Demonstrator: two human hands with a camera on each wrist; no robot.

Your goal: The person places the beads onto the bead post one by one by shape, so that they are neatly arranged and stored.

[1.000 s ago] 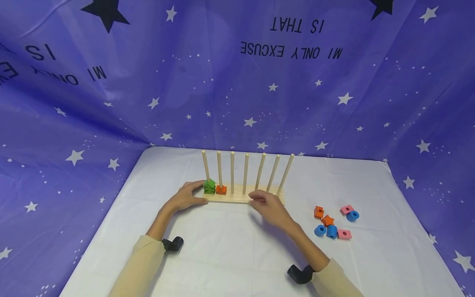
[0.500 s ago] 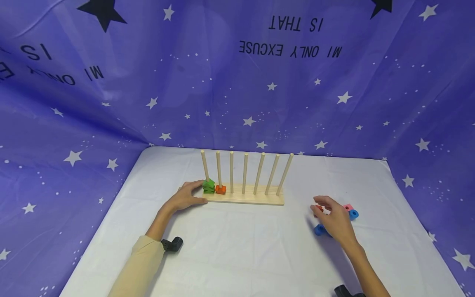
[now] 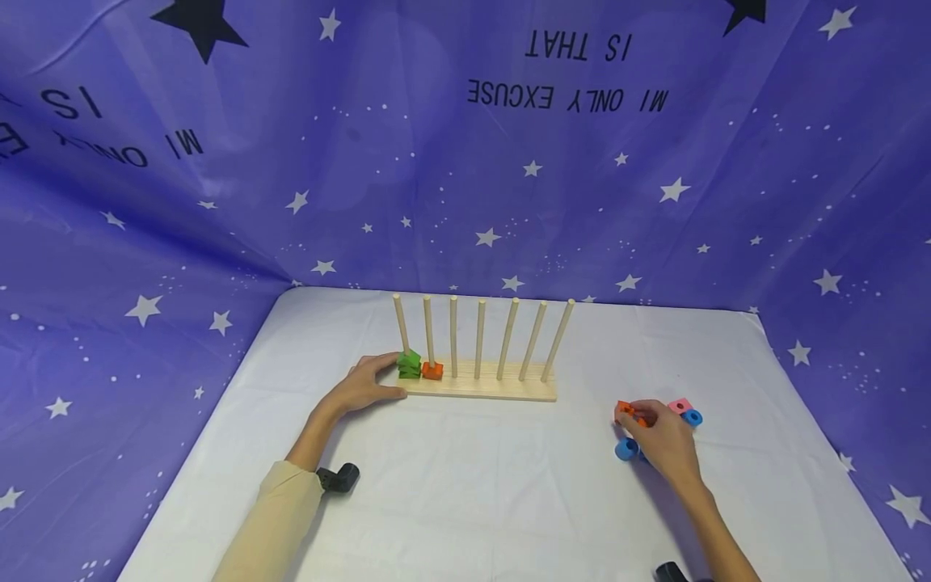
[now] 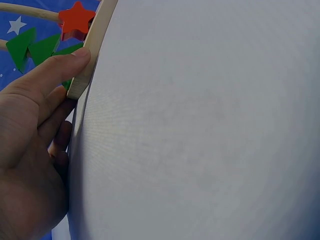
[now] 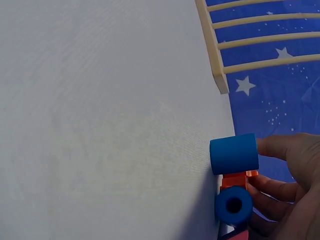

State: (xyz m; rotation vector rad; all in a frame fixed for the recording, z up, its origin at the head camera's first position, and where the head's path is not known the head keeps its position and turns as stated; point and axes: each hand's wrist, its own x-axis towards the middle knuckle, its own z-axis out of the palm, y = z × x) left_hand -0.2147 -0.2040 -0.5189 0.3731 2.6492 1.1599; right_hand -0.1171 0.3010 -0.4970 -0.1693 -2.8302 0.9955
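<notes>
My left hand (image 3: pixel 367 385) grips the left end of a wooden peg board (image 3: pixel 480 390), thumb along its front edge. Green triangular blocks (image 4: pixel 44 49) are threaded on the end peg, and an orange star block (image 4: pixel 76 20) sits on the peg beside it. Off to the right, my right hand (image 3: pixel 665 440) pinches an orange block (image 3: pixel 621 408) between thumb and fingers, low over the table. In the right wrist view a blue cylinder (image 5: pixel 235 154) stands in front of those fingertips and partly hides the orange pieces. Another blue cylinder (image 5: pixel 233 205) lies beside it.
Past the right hand lie a pink block (image 3: pixel 680 406) and a blue cylinder (image 3: pixel 693 418); other loose pieces are hidden under the hand. Bare upright pegs (image 3: pixel 480 339) rise from the board. A purple star-printed cloth (image 3: pixel 451 178) hangs behind the white table (image 3: pixel 465 485).
My right hand has left the peg board, moved right to the loose pieces, and closed its fingertips on an orange block. The left hand has stayed on the board's end.
</notes>
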